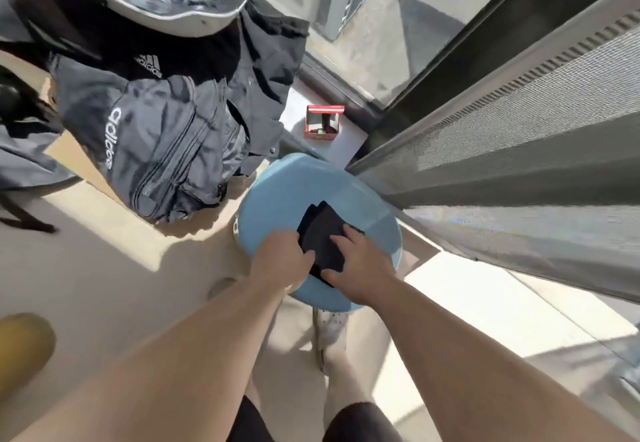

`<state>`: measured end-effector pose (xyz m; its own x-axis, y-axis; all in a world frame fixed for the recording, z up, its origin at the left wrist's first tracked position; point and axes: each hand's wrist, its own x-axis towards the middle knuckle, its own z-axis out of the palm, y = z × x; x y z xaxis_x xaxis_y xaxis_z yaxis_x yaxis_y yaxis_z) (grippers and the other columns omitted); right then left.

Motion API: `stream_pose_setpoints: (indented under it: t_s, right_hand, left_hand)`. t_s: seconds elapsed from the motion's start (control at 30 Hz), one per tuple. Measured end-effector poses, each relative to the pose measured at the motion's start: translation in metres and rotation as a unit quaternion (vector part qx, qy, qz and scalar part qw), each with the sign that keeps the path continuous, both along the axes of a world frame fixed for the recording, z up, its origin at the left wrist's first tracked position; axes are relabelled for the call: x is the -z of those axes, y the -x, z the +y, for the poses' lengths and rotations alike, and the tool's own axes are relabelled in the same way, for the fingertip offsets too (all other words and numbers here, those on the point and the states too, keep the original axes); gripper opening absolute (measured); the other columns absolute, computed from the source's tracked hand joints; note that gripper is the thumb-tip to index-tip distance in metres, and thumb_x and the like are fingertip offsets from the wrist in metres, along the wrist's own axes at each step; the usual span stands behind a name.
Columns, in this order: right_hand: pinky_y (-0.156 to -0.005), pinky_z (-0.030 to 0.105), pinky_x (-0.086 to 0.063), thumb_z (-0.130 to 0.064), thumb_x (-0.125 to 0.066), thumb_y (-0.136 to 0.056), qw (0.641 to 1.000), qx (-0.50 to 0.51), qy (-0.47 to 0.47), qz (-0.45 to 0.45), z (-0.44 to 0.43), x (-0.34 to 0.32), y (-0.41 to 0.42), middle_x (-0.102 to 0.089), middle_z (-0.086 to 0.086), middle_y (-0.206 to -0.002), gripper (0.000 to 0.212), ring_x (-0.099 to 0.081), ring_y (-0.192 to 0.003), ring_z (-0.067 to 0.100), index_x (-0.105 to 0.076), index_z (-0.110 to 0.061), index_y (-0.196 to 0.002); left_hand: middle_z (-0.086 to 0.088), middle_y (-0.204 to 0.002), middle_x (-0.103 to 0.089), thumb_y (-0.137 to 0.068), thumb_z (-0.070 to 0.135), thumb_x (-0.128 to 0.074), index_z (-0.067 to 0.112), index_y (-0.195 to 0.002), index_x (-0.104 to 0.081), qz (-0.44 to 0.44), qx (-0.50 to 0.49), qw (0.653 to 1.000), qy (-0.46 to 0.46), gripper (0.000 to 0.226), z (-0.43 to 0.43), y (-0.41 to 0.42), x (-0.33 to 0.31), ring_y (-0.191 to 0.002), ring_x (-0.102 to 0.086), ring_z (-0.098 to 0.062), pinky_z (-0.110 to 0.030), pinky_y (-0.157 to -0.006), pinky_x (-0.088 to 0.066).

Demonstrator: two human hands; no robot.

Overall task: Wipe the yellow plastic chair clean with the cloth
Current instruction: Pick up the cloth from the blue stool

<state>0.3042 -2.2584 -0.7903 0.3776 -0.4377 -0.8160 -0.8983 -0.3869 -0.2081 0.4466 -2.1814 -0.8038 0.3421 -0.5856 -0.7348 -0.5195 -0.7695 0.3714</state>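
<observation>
Bright sun from right, hard shadows across floor (104,268); wide-angle bending at edges, slight softness.

Both bare forearms are extended forward and downward, converging ahead. The left hand (282,259) is turned palm down with fingers curled closed in a pinch. The right hand (360,265) is laid flat, fingers spread, thumb angled inward toward the left.

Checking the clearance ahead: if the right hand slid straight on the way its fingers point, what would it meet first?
Probably the grey mesh screen past the blue stool, though depth is unclear.
</observation>
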Motion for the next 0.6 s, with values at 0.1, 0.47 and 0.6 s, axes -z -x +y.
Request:
stream_pose_setpoints:
  t_s: [0.1, 0.47, 0.6]
  right_hand:
    - [-0.119, 0.048, -0.03, -0.058, -0.059, -0.091, 1.0, -0.024, 0.006, -0.009, 0.004, 0.006, 0.006, -0.009, -0.005, -0.17, 0.077, -0.015, -0.153, 0.021, -0.03, -0.033, -0.158]
    - [-0.116, 0.042, -0.033, -0.028, -0.057, -0.098, 0.992, -0.014, 0.008, -0.125, -0.01, -0.094, 0.014, -0.025, -0.003, -0.164, 0.066, -0.033, -0.145, 0.026, -0.028, -0.032, -0.158]
    - [-0.119, 0.043, -0.029, -0.014, -0.055, -0.095, 0.967, -0.128, 0.01, -0.218, 0.005, -0.177, -0.008, -0.026, 0.002, -0.165, 0.068, -0.032, -0.145, 0.029, -0.035, -0.04, -0.155]
  left_hand:
    - [-0.002, -0.085, -0.062, -0.09, 0.027, -0.066, 0.011, -0.091, -0.066, -0.029, -0.059, 0.998, 0.008, 0.017, -0.004, 0.008, 0.009, -0.083, -0.059, -0.026, -0.034, -0.073, -0.047]
    - [0.004, -0.073, -0.053, -0.085, 0.018, -0.059, 0.02, -0.073, -0.051, 0.01, -0.081, 0.992, 0.095, 0.015, 0.025, 0.023, -0.112, -0.075, -0.051, -0.024, -0.039, -0.067, -0.042]
    - [0.004, -0.075, -0.053, -0.087, 0.026, -0.063, 0.021, -0.078, -0.051, -0.004, -0.1, 0.985, 0.138, 0.016, 0.071, 0.013, -0.212, -0.076, -0.053, -0.026, -0.037, -0.067, -0.041]
